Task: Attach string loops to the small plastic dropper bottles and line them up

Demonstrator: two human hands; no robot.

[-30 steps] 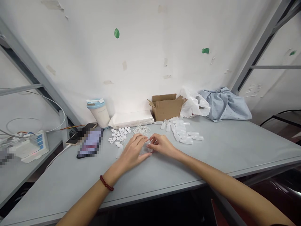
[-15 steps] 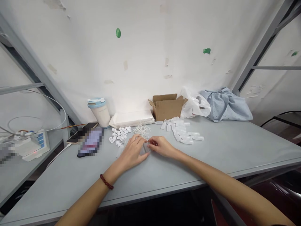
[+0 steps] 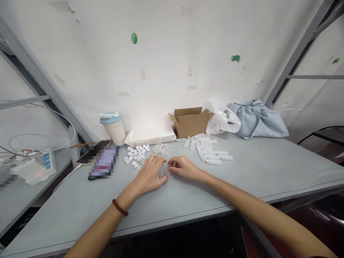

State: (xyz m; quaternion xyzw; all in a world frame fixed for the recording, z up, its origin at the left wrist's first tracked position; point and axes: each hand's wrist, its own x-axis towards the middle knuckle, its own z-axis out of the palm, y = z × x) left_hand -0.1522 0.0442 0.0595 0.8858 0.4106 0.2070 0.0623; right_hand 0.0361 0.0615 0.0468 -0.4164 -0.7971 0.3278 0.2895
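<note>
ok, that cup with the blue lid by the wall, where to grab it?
Likely the cream body of the cup, just under the lid, coming in from the front. It stands upright and seems to narrow downward. The wall is close behind, a white stack sits to its right, and phones lie front-left.

A small translucent plastic bottle [image 3: 162, 171] sits just above the grey counter [image 3: 242, 175], pinched between the fingertips of the left hand [image 3: 148, 176] and right hand [image 3: 186, 167].

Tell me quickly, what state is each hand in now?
Left hand: closed on a small translucent bottle.
Right hand: fingers pinching that bottle's end.
</note>
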